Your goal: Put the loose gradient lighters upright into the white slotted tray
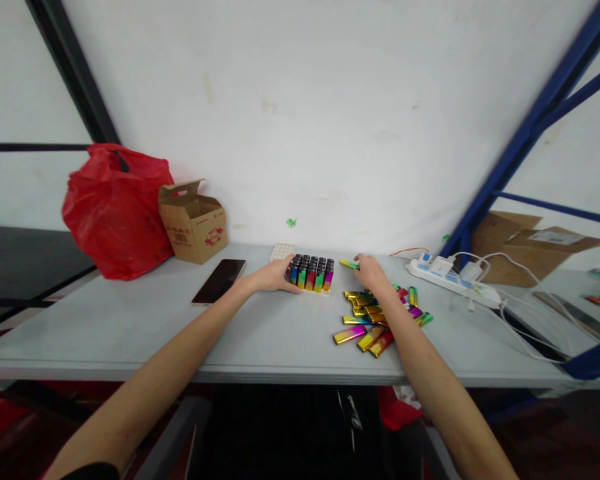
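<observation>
Lighters in Ranks, Lighters in a Heap

A compact block of slim plastic lighters with black tops and glossy rainbow bodies [311,274] stands upright in close rows, blue, green, red and magenta along its front face (yellow blends into several of them). A thin, pale base [326,293] shows beneath. To the right, a loose heap of shiny metallic lighters in gold, red, magenta, blue and green [363,319] lies flat, crossing and overlapping at all angles. One single yellow-green lighter with a dark end [349,265] lies sideways between them, beyond the heap, touching neither.
</observation>
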